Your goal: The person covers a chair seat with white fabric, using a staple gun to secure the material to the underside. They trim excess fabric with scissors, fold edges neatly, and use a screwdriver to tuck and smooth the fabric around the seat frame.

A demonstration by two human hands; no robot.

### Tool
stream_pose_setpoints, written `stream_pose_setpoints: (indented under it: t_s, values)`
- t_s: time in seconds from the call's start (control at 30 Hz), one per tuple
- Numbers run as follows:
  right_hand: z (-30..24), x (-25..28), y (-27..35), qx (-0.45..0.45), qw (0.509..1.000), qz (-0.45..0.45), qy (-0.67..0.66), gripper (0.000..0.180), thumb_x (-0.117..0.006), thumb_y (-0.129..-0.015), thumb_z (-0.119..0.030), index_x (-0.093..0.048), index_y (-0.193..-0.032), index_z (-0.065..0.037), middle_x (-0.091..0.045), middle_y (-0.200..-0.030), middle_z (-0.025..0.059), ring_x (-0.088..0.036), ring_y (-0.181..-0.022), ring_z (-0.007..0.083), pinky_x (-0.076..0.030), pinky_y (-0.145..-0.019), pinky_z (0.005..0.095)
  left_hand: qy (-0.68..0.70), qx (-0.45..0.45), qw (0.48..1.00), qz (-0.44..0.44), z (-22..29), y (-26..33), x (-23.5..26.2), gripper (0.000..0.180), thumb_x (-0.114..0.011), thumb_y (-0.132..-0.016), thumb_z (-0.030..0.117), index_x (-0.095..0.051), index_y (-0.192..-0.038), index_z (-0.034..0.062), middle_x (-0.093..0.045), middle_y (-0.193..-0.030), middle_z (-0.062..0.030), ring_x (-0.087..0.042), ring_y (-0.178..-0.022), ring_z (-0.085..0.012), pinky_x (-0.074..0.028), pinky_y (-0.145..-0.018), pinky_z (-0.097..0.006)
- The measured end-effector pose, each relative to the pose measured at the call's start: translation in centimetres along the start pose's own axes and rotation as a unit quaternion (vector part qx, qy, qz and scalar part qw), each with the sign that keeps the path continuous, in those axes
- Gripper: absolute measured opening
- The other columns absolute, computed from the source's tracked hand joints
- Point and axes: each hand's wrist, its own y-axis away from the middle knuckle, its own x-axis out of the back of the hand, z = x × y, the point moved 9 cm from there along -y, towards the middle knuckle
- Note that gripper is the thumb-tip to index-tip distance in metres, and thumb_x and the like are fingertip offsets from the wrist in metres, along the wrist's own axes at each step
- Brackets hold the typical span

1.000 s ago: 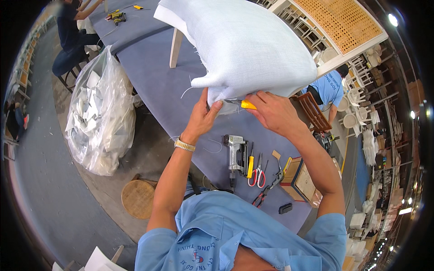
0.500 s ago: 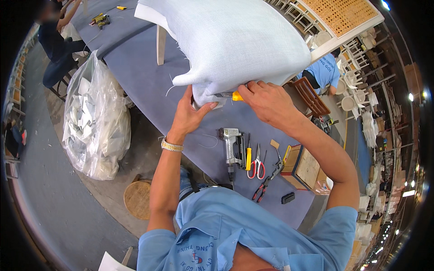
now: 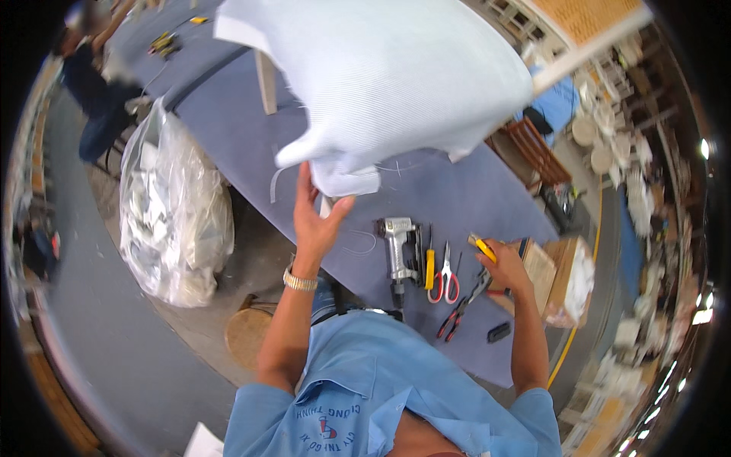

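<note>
Head view, yellow tool (image 3: 483,248), slanting lengthwise (free end upper-left)

— Looked from where?
— Sat on the wearer's head, left of a side-by-side pair.
— Faced which way?
— Pointed down over the blue shirt (image 3: 362,369) at the worktable (image 3: 457,206), near enough to catch left hand (image 3: 316,228) and right hand (image 3: 505,268).

Left arm's (image 3: 291,327) stretched out front, left hand (image 3: 316,228) opened up, thumb (image 3: 343,206) spread well off the fingers (image 3: 304,181). Right arm's (image 3: 529,335) held a bit lower, with the right hand (image 3: 505,268) curled in.
</note>
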Motion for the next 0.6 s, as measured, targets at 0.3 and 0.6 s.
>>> stream_pose_setpoints:
  t_s: [0.3, 0.6]
  values:
    - [12.1, -10.2, 3.4, -0.177, 0.974, 0.139, -0.015, 0.043, -0.072, -0.088, -0.029, -0.065, -0.123, -0.006, -0.068, -0.107, 0.0226, -0.064, -0.102, 0.0431, -0.051, -0.087, 0.0495, 0.223, 0.322, 0.919, -0.053, -4.0, 10.1, -0.6, 0.065, -0.051, -0.104, 0.049, -0.04, -0.152, 0.0079, -0.049, -0.147, -0.011, -0.058, -0.119, -0.0249, -0.051, -0.093, -0.037]
    - [7.0, -21.7, 0.6, -0.132, 0.976, 0.166, -0.041, 0.05, -0.078, -0.08, -0.02, -0.056, -0.123, -0.006, -0.058, -0.119, 0.0233, -0.06, -0.107, 0.0445, -0.05, -0.091, 0.0521, 0.584, 0.351, 0.728, -0.073, -0.2, 3.7, -8.2, 0.074, -0.055, -0.092, 0.069, -0.061, -0.131, 0.0064, -0.052, -0.148, -0.0085, -0.064, -0.112, -0.0229, -0.053, -0.092, -0.038]
